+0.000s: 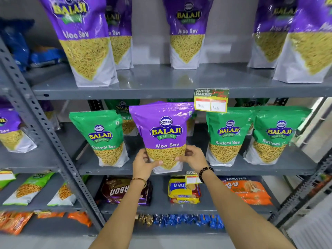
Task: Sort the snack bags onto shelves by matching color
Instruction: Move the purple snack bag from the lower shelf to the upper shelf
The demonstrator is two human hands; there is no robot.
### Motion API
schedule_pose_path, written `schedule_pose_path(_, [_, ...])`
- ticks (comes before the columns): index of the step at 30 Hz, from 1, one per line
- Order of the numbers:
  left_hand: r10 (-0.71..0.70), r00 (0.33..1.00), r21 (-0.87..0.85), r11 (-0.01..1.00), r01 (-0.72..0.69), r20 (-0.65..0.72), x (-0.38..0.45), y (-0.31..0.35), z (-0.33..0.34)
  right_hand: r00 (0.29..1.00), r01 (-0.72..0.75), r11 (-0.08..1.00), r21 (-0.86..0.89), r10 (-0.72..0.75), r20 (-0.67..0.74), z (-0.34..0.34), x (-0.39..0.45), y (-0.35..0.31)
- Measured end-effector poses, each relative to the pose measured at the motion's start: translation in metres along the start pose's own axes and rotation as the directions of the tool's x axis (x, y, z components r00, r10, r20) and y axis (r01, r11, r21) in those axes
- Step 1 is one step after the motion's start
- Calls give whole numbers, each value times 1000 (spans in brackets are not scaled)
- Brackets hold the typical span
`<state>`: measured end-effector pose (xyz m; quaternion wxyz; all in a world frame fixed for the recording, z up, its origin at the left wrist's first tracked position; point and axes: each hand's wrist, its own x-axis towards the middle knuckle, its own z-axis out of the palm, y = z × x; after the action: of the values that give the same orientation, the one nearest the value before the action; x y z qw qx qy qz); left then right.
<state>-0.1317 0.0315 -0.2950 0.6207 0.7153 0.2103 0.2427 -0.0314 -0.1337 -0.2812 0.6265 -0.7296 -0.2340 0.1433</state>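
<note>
Both hands, left and right, are closed on the lower corners of a glossy purple pouch, held upright at the middle shelf edge. "BALAJI WAFERS Aloo Sev" is printed on it. Green "Ratlami Sev" pouches are stood beside it; matching purple pouches are seen above.

Both hands raised, fingers curled inward

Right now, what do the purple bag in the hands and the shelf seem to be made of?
Purple bag: looks like glossy plastic film, given its bright glare streaks and creases. Shelf: probably grey painted metal, with a smooth sheen and punched holes in the uprights.
</note>
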Motion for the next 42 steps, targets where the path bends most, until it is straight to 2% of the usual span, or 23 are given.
schedule_pose_path(3, [113, 993, -58, 992, -114, -29, -2, 31, -15, 995, 103, 995, 8, -103, 18, 2, -2, -35])
schedule_pose_path(9, [242, 963, -130, 958, -257, -118, 4, 96, -37, 966, 257, 966, 32, -256, -20, 3, 3, -110])
schedule_pose_path(13, [360, 917, -175, 905, -388, -173, 22, 150, -40, 915, 397, 917, 44, -391, -94, -3, 9, -170])
schedule_pose_path(16, [445, 879, -140, 872, -469, -174, 38, 197, -33, 878, 476, 870, 127, -461, -130, -17, 17, -211])
schedule_pose_path(20, [514, 841, -104, 839, -534, -168, 63, 246, -11, 839, 517, 848, 115, -476, -262, -40, 45, -238])
schedule_pose_path(26, [495, 868, -51, 867, -496, -30, 93, 257, 26, 840, 473, 881, 27, -441, -317, -70, 65, -237])
schedule_pose_path(31, [441, 897, -134, 891, -434, 29, 108, 246, 53, 849, 468, 884, 2, -449, -279, -86, 88, -220])
schedule_pose_path(35, [391, 899, -64, 920, -386, 195, 127, 237, 47, 895, 398, 914, -80, -406, -185, -101, 101, -213])
schedule_pose_path(39, [281, 921, 4, 956, -293, 271, 138, 228, 38, 950, 304, 948, -88, -309, -50, -116, 108, -199])
schedule_pose_path(42, [272, 911, -11, 959, -283, 311, 138, 229, 39, 959, 283, 956, -77, -280, 49, -119, 107, -202])
